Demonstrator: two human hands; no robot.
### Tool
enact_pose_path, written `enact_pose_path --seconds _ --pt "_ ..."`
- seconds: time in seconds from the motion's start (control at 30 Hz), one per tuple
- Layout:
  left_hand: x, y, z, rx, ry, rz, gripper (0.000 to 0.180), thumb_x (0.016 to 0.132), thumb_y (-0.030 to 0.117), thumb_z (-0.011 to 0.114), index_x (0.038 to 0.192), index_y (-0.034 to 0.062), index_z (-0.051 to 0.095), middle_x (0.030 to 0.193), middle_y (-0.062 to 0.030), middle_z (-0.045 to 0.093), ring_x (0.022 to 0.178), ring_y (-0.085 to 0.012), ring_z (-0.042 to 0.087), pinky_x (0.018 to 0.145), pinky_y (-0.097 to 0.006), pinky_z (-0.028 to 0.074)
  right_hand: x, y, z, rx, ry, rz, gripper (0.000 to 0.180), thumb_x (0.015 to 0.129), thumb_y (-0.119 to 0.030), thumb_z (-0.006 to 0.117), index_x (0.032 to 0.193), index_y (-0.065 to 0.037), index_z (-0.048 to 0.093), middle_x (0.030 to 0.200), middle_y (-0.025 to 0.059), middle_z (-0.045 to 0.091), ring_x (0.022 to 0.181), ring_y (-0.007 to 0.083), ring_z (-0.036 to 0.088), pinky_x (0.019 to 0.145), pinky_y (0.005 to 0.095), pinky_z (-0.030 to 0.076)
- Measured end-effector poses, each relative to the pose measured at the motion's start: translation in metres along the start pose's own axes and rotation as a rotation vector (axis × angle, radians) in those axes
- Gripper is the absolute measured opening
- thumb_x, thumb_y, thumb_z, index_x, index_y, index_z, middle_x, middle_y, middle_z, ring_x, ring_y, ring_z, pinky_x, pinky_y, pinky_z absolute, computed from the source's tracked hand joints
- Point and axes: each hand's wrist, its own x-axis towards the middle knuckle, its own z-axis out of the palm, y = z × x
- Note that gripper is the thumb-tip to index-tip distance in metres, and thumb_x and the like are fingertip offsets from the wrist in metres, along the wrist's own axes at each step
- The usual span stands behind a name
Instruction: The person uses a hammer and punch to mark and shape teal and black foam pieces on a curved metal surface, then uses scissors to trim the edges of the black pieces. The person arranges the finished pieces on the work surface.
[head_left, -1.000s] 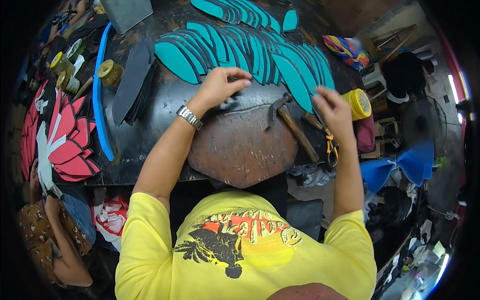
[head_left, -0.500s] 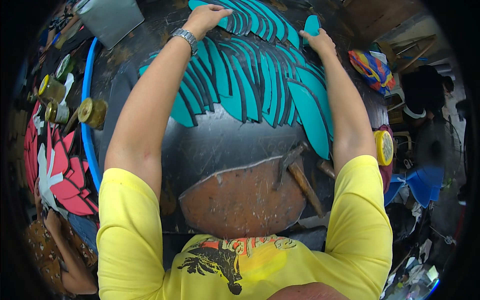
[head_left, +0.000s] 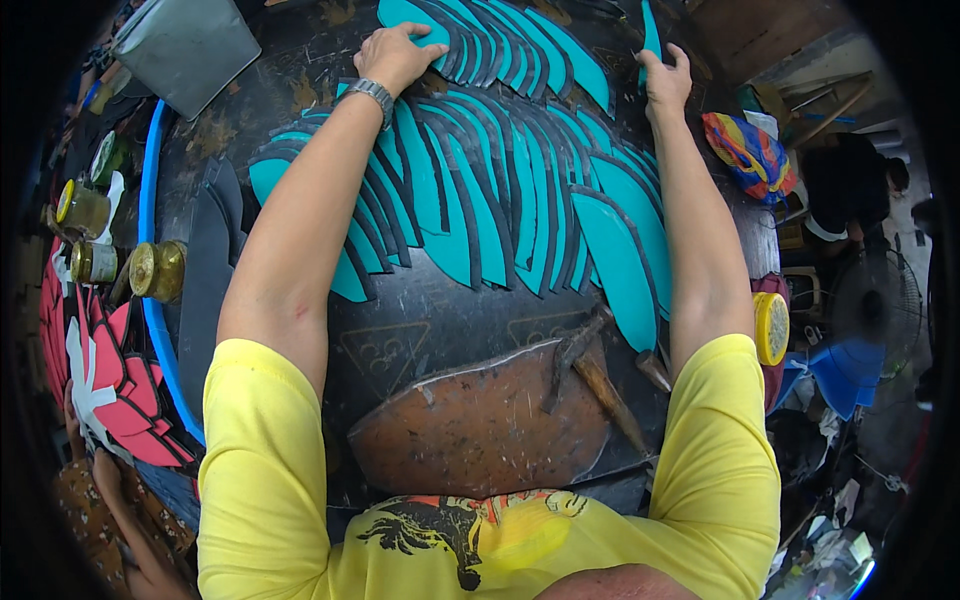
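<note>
Teal leaf-shaped foam-like pieces with black edges lie overlapped in a far row [head_left: 520,50] and a wider nearer row [head_left: 490,200]. My left hand [head_left: 392,58] rests at the left end of the far row, thumb and forefinger apart against the leftmost piece [head_left: 405,14]. Beyond the right end of that row, my right hand [head_left: 667,80] is closed on a single teal piece [head_left: 651,35], seen nearly edge-on. One large teal piece [head_left: 615,260] lies on top at the nearer row's right end.
Close to me lie a brown board [head_left: 480,420], a hammer [head_left: 605,385] and black table surface. At left are glass jars [head_left: 158,272], a blue edge strip [head_left: 150,230], a grey box [head_left: 187,50], red pieces [head_left: 125,390] and another person's arm [head_left: 130,520]. A yellow-lidded jar [head_left: 770,328] stands right.
My right hand has moved right with its teal piece, which has turned edge-on. My left hand has shifted slightly left and nearer, its thumb and forefinger now apart. The view has shifted a little.
</note>
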Motion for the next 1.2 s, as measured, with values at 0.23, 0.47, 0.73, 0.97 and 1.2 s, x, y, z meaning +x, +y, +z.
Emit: enact_pose_path --seconds 0.23,0.47,0.73,0.97,1.2 --pt "-0.012 0.03 0.004 -0.179 -0.055 0.074 0.062 0.077 0.05 0.079 0.128 0.0165 0.068 0.126 -0.019 0.066 0.12 -0.0368 0.06 0.102 -0.047 0.048 -0.03 -0.023 0.044 -0.394 -0.457 -0.349 0.077 0.078 -0.066 0.068 0.137 -0.017 0.06 0.132 0.0216 0.059 0.123 0.0374 0.055 0.103 0.0493 0.043" --pt "-0.023 0.063 -0.002 -0.534 -0.263 0.008 0.057 0.087 0.032 0.075 0.138 0.0104 0.06 0.135 -0.027 0.057 0.13 -0.0358 0.054 0.103 -0.042 0.047 -0.034 -0.026 0.066 -0.445 -0.509 -0.17 0.07 0.086 -0.055 0.066 0.143 -0.018 0.053 0.138 0.022 0.057 0.131 0.0369 0.051 0.107 0.0483 0.039" --pt "-0.023 0.075 0.037 -0.395 -0.164 0.082 0.063 0.074 0.02 0.085 0.133 0.0203 0.064 0.132 -0.0223 0.056 0.111 -0.0323 0.063 0.099 -0.039 0.05 -0.028 -0.067 0.08 0.156 -0.647 0.24 0.079 0.069 -0.016 0.087 0.14 -0.002 0.053 0.132 0.0213 0.06 0.12 0.0287 0.058 0.097 0.04 0.048" --pt "-0.036 0.077 0.035 -0.185 0.113 0.379 0.043 0.086 0.032 0.077 0.123 0.0118 0.068 0.13 -0.018 0.063 0.114 -0.0343 0.062 0.099 -0.041 0.049 -0.036 -0.088 0.073 0.17 -0.562 0.014 0.095 0.057 -0.001 0.086 0.144 -0.005 0.049 0.138 0.0204 0.057 0.122 0.0337 0.056 0.1 0.0425 0.047" --pt "-0.148 0.097 -0.007 -0.122 -0.063 0.674 0.056 0.082 0.034 0.078 0.132 0.0153 0.062 0.148 -0.0204 0.046 0.138 -0.0395 0.042 0.113 -0.052 0.036 -0.028 -0.096 0.052 0.537 -0.376 0.091 0.098 0.06 0.008 0.083 0.147 -0.008 0.042 0.129 0.0184 0.059 0.105 0.0293 0.063 0.083 0.0395 0.056"
